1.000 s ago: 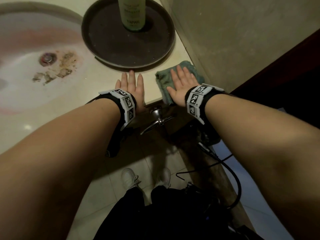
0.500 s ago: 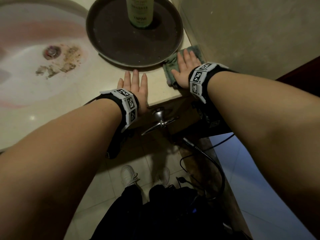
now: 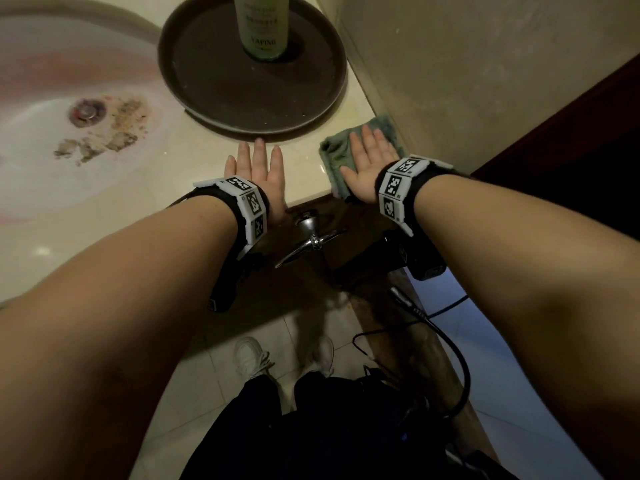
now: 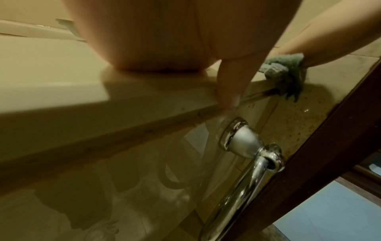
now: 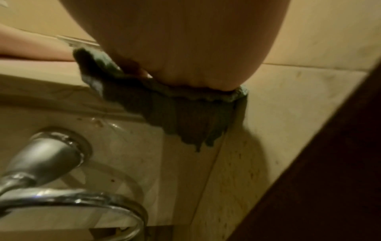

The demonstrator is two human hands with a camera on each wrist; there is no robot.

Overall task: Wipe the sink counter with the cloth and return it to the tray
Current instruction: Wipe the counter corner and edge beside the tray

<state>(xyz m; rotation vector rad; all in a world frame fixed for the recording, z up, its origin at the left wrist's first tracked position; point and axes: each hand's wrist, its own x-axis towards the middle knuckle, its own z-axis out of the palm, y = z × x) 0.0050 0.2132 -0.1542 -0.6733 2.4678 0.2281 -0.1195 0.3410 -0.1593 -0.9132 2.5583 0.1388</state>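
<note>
A green cloth (image 3: 334,150) lies on the cream counter (image 3: 194,161) at its front right corner, against the wall. My right hand (image 3: 369,154) presses flat on it with straight fingers. Part of the cloth (image 5: 185,117) hangs over the counter's front edge, as the left wrist view's cloth (image 4: 288,71) also shows. My left hand (image 3: 256,164) rests flat on the bare counter, fingertips just short of the round dark tray (image 3: 207,88). Its thumb (image 4: 230,84) hangs over the counter edge.
A green bottle (image 3: 259,26) stands in the tray. The stained sink basin (image 3: 52,98) with its drain (image 3: 86,111) lies to the left. A chrome towel ring (image 4: 243,146) hangs below the counter front. A tiled wall (image 3: 467,64) bounds the right side.
The right hand slid the cloth away along the wall toward the tray, then back toward the front edge. The left hand has stayed flat in place.
</note>
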